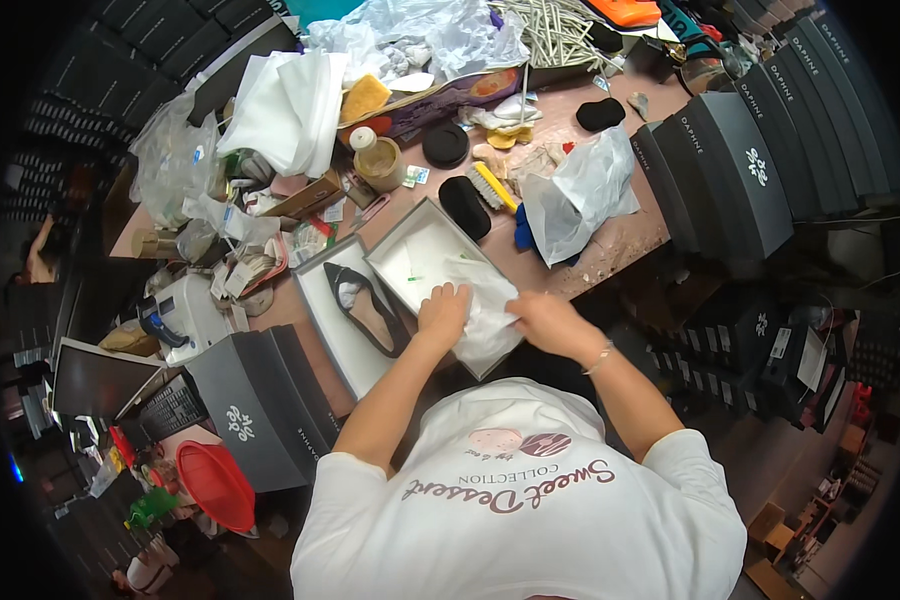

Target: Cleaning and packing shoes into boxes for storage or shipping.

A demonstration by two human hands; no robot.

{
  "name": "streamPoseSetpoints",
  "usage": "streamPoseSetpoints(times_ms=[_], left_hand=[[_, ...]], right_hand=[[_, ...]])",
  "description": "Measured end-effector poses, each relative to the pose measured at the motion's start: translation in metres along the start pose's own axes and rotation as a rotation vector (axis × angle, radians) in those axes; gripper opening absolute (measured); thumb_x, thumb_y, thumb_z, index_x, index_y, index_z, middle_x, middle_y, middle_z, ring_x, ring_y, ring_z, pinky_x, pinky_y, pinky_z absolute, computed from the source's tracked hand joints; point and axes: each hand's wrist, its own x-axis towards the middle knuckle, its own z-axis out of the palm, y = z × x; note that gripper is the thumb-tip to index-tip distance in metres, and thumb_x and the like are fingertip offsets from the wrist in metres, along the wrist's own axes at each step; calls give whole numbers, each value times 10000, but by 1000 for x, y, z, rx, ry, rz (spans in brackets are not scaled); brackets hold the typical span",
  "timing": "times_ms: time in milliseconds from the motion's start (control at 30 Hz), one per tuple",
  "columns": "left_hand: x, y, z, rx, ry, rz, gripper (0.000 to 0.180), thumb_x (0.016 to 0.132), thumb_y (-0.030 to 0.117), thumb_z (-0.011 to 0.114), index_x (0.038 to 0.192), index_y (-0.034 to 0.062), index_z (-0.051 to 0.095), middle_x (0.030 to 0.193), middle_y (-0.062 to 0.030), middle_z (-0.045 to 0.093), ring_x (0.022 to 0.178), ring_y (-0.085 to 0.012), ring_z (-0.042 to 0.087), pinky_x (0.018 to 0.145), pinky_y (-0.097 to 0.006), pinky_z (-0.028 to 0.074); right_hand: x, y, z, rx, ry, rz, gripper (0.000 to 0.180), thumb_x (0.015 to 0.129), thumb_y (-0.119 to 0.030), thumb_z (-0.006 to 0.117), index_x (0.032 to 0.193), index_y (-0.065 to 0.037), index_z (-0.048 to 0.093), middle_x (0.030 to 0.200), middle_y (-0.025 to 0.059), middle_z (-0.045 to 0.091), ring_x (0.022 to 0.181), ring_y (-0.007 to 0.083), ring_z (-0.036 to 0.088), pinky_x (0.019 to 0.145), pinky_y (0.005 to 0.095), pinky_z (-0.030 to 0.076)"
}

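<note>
A sheet of thin white wrapping lies crumpled in the near half of an open shoebox; whether it is tissue paper or thin plastic I cannot tell. My left hand reaches over the box's left side, its fingers closed together on the wrapping's edge. At the right side, my right hand pinches the wrapping. Beside this box, on the left, sits a shallow tray-like box part. A black pointed shoe with white stuffing in its toe rests inside it.
Grey shoeboxes stand in rows at the right and lower left. Beyond the open box are a black oval pad, a yellow brush, a bottle and a white plastic bag. A red basin sits lower left.
</note>
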Motion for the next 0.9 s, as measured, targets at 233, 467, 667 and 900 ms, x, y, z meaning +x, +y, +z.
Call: streamPoseSetpoints(times_ms=[233,467,667,900], left_hand=[[-18,6,-36,-513,197,160,661,770,154,706,1345,31,404,1292,-209,463,1229,-360,435,995,-438,392],[-97,20,-59,-1271,297,252,620,851,198,671,1370,-3,395,1355,-145,458,1265,-240,429,1043,-374,355],[-151,-15,-56,-2376,497,-137,478,953,338,543,1294,13,458,1229,-121,564,1095,-251,580,932,-394,482],[-197,-44,-25,-2328,588,-455,551,958,436,483,1325,27,441,1282,-100,544,1175,-254,534,995,-403,423]], right_hand=[[-31,-22,-87,1220,291,109,239,967,-196,521,1089,2,579,963,34,627,827,130,621,751,277,521],[19,-81,-28,1798,23,190,351,995,-281,461,1198,4,488,1019,134,633,740,226,680,615,333,592],[30,-124,-28,805,-2,-199,955,797,-242,759,1500,-131,122,1437,171,334,1143,249,540,841,339,518],[38,-171,57,832,-86,48,295,739,58,609,1024,-16,617,968,132,642,919,300,611,817,369,480]])
